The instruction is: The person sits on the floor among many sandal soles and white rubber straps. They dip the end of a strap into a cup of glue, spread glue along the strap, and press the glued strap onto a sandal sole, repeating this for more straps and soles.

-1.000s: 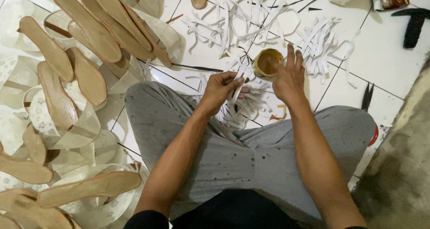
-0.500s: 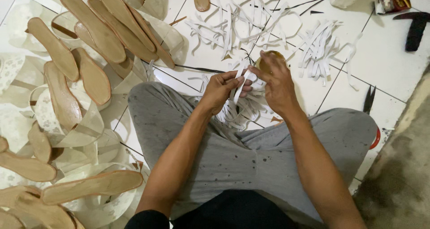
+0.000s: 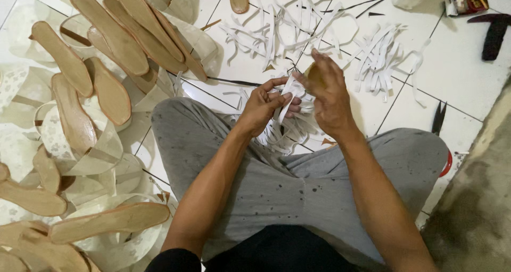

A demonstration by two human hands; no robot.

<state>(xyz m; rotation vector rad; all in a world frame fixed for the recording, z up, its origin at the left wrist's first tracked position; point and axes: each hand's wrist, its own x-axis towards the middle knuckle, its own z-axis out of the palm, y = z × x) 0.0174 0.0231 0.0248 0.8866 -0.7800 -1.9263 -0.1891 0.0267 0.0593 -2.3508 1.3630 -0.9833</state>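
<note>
- A white strip (image 3: 288, 92) is pinched in the left hand (image 3: 268, 102), above the lap.
- The right hand (image 3: 329, 93) touches its top end; whether it grips is unclear.
- Loose white strips (image 3: 379, 56) lie on the floor tiles (image 3: 463, 75).
- A small red-and-yellow packet (image 3: 467, 3) sits top right.
- Tan soles (image 3: 109, 35) are piled on the left.

Right hand (image 3: 327, 93) lifted off round brown glue tin, moved beside left hand (image 3: 266, 104); fingers now meet at thin white strap strip (image 3: 286, 99); tin hidden.
</note>
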